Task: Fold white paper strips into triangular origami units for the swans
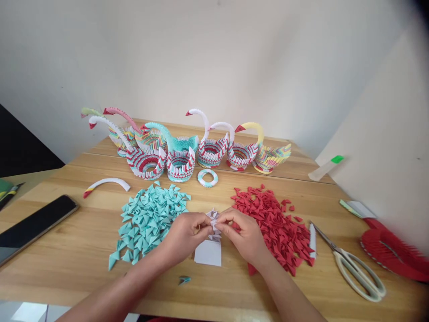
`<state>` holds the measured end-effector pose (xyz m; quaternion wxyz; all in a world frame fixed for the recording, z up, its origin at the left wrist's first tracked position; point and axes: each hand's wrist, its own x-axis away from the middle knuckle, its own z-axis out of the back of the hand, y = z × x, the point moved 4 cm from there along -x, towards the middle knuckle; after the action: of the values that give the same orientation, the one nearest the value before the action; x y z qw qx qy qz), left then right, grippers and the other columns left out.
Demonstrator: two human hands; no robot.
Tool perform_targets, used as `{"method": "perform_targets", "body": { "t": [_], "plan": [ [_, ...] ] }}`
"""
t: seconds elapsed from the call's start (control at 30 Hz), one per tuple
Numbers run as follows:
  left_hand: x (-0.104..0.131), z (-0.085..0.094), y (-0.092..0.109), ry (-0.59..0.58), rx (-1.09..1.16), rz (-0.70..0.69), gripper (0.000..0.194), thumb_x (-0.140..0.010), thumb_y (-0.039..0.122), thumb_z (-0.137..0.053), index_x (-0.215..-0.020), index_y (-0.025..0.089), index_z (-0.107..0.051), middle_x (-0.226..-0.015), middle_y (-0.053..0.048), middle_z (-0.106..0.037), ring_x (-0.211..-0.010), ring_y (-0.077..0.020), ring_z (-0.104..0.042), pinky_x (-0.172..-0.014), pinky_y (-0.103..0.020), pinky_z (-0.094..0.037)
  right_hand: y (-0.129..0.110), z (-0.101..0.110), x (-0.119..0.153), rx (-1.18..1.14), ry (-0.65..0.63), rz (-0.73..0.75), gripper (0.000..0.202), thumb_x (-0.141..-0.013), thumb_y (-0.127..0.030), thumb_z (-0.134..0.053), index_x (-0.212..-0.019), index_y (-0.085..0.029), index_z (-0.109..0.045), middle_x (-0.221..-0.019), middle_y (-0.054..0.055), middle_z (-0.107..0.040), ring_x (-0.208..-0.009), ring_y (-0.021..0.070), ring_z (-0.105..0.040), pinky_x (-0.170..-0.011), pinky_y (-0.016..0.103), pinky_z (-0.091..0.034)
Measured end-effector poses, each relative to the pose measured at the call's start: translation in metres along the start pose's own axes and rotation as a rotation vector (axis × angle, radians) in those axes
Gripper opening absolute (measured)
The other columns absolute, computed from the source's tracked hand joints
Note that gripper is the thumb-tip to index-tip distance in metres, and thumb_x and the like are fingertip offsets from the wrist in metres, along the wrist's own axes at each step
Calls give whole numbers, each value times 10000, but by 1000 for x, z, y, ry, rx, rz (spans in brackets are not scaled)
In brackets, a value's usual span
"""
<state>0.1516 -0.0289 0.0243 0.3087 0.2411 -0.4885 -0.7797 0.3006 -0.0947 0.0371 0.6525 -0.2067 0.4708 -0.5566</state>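
Note:
My left hand (191, 230) and my right hand (239, 230) meet at the middle of the table, thumbs and forefingers pinched on small white folded paper pieces (213, 219). Below the fingertips, a white paper stack (208, 254) lies on the wood. Left of my left hand spreads a pile of turquoise folded triangles (150, 219). A heap of red triangles (275, 228) reaches under and beyond my right hand. One loose turquoise piece (184, 280) rests nearer the front edge.
Several paper swans (179, 165) stand at the back, with a turquoise-white ring (208, 178) before them. A curved white neck (107, 182) and a phone (33, 226) lie left. Scissors (355, 268) and a red paper piece (389, 252) are right.

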Motion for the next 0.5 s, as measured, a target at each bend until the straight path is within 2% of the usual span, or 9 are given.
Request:
{"method": "perform_targets", "body": {
  "t": [0.07, 0.13, 0.23, 0.4, 0.5],
  "plan": [
    [0, -1, -2, -24, 164, 57, 185, -829, 311, -624, -732, 172, -695, -725, -30, -733, -691, -172, -645, -658, -248, -448, 1, 1, 1, 15, 23, -16, 79, -878, -269, -660, -929, -237, -712, -817, 28, -728, -721, 169, -675, -656, 266, -523],
    [-1, -2, -3, -62, 387, 108, 224, -818, 376, -648, -759, 165, -694, -747, -43, -741, -722, -182, -666, -699, -269, -491, 0, 2, 1, 9, 40, 27, 125, -879, -232, -652, -984, -243, -718, -855, 30, -734, -742, 167, -675, -680, 271, -523],
    [-2, -5, -5, -110, 608, 151, 303, -797, 454, -684, -779, 152, -700, -755, -54, -740, -725, -177, -673, -738, -293, -520, -3, 3, 1, -15, 64, 97, 119, -890, -195, -632, -943, -244, -726, -843, 33, -726, -753, 170, -665, -681, 281, -521],
    [-2, -10, -9, -75, 704, 188, 311, -684, 409, -810, -825, 150, -710, -772, -34, -737, -726, -160, -666, -736, -281, -515, -4, 2, 2, 22, 83, 137, 108, -895, -168, -630, -934, -237, -704, -816, 31, -701, -736, 165, -641, -665, 289, -512],
    [-3, -10, -10, -37, 679, 181, 288, -702, 399, -792, -806, 145, -706, -737, -28, -726, -707, -154, -656, -722, -275, -510, -5, 1, 4, 77, 84, 220, 140, -904, -150, -619, -983, -238, -694, -847, 42, -705, -772, 171, -651, -685, 296, -519]
  ]
}}
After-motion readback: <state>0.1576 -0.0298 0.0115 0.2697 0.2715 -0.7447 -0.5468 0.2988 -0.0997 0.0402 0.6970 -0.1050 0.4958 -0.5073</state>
